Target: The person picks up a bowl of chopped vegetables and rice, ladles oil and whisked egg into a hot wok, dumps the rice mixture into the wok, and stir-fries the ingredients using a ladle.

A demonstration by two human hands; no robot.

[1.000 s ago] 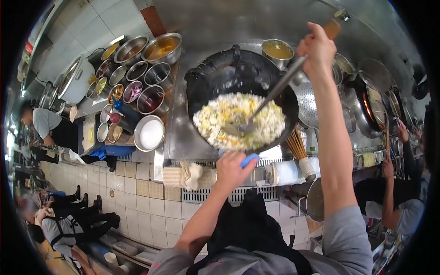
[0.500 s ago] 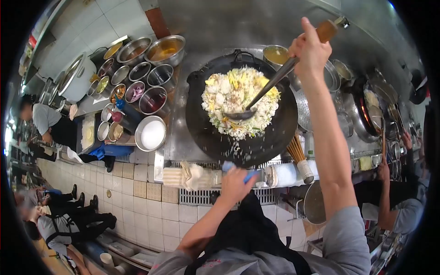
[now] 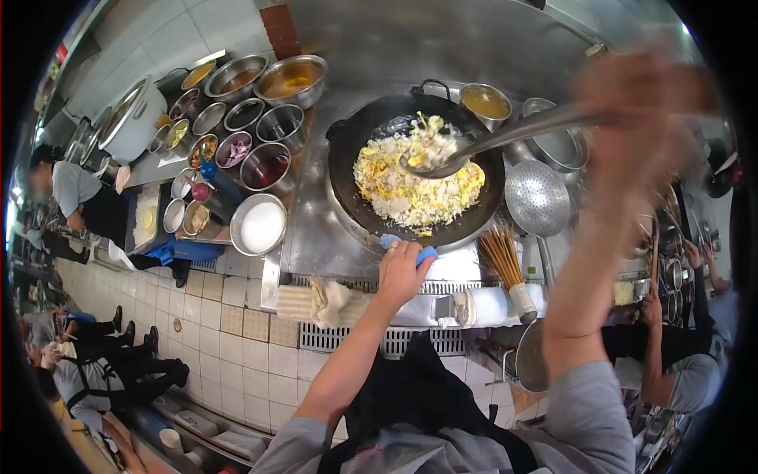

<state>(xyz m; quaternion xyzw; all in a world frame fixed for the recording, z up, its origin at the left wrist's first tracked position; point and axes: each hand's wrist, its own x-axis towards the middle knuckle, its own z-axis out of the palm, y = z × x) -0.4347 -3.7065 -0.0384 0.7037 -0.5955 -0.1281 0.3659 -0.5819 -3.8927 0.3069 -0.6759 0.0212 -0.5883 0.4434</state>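
Head view: left hand point(image 3: 401, 272) grips blue cloth point(image 3: 426, 254) at near rim of wok point(image 3: 341, 170), nearer the rice point(image 3: 395, 197) inside; right hand point(image 3: 641, 107), blurred, wraps ladle point(image 3: 525, 130), whose long axis slants down-left, its bowl over the rice.

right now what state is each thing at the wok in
wok, holding rice with yellow bits
ladle, tilted, rice at its bowl
right hand, blurred, closed around the ladle
left hand, closed on the blue cloth at the wok's near edge
brush, bristles toward the wok
strainer, unheld, beside the wok
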